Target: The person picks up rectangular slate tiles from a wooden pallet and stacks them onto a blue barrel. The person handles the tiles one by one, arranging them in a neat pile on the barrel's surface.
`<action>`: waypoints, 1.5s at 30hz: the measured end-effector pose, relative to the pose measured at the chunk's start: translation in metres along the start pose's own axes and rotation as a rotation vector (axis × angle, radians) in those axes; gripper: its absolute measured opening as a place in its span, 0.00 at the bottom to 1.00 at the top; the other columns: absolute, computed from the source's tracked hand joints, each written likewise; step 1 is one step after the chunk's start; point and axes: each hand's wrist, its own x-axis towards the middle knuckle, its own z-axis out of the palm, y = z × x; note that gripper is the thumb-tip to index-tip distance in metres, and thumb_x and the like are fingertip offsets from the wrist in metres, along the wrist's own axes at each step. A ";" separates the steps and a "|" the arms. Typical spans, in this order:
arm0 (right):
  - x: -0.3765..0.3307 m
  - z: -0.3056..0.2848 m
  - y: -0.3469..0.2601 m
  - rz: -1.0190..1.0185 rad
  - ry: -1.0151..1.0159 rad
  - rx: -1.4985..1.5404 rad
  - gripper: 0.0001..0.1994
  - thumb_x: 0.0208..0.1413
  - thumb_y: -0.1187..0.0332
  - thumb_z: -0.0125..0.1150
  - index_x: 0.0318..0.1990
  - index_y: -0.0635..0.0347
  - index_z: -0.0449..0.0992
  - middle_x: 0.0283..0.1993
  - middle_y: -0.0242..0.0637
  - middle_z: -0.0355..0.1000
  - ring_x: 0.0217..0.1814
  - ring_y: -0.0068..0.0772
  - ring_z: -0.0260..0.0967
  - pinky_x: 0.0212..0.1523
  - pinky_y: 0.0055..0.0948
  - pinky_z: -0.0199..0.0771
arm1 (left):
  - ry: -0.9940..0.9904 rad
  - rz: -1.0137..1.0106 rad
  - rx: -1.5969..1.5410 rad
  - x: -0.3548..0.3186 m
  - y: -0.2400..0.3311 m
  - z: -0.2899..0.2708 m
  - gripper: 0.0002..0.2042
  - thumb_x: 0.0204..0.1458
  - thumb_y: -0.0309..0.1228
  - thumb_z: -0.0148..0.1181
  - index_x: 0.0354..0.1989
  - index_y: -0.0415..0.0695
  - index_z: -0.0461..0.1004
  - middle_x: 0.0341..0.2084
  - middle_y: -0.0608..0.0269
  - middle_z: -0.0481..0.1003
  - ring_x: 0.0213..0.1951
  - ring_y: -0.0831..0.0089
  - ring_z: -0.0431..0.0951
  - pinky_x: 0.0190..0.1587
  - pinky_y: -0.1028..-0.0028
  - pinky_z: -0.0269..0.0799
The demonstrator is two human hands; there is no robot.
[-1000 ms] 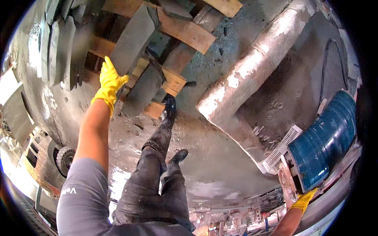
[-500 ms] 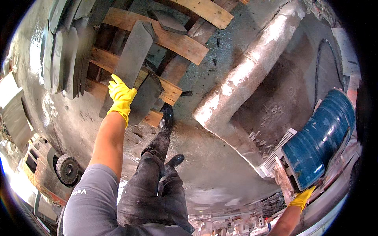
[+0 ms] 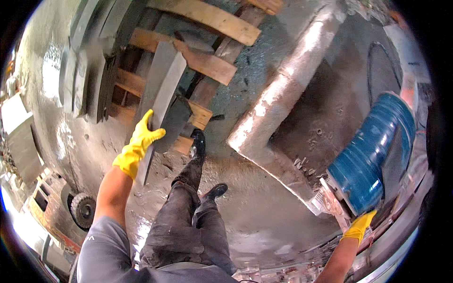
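Note:
My left hand (image 3: 140, 144), in a yellow rubber glove, grips the near part of a long grey stone slab (image 3: 165, 78). Its thumb points right and a finger lies along the slab, which is tilted so a pale long edge shows. The slab's far part is over a wooden pallet (image 3: 217, 68). Beside it on the pallet lies a darker broken slab (image 3: 172, 120). My right hand (image 3: 361, 226), also gloved in yellow, is far to the right by the lower end of a blue drum (image 3: 373, 151). Its fingers look stretched out, and nothing shows in them.
Several grey slabs (image 3: 92, 70) stand on edge at the pallet's left. A low concrete kerb (image 3: 283, 85) bends across the wet floor (image 3: 264, 198). My boots (image 3: 198, 144) are close to the pallet's near end. A wheeled machine's black tyre (image 3: 83, 210) is at lower left.
My left hand has drawn nearer to me, and the slab it grips has tilted, showing its pale long edge. My right hand has stayed by the drum.

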 end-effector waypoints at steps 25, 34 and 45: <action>0.035 0.020 0.021 -0.114 0.711 -0.353 0.37 0.70 0.41 0.51 0.74 0.64 0.68 0.79 0.56 0.61 0.81 0.67 0.55 0.80 0.62 0.51 | -0.838 0.242 -0.606 -0.383 0.519 0.155 0.42 0.48 0.38 0.70 0.71 0.28 0.65 0.61 0.31 0.75 0.57 0.41 0.82 0.67 0.48 0.75; 0.036 0.024 0.019 -0.152 0.771 -0.363 0.35 0.68 0.48 0.60 0.74 0.63 0.67 0.79 0.55 0.61 0.81 0.66 0.54 0.80 0.62 0.49 | -0.916 0.455 0.018 -0.295 0.683 0.234 0.21 0.63 0.28 0.66 0.64 0.35 0.75 0.53 0.56 0.82 0.50 0.68 0.83 0.56 0.67 0.79; 0.019 0.007 0.002 -0.098 0.696 -0.366 0.36 0.64 0.56 0.65 0.76 0.59 0.63 0.79 0.53 0.60 0.82 0.66 0.53 0.82 0.58 0.47 | -1.010 0.479 0.618 -0.186 0.817 0.455 0.15 0.66 0.38 0.69 0.54 0.43 0.81 0.44 0.67 0.84 0.48 0.77 0.81 0.55 0.72 0.75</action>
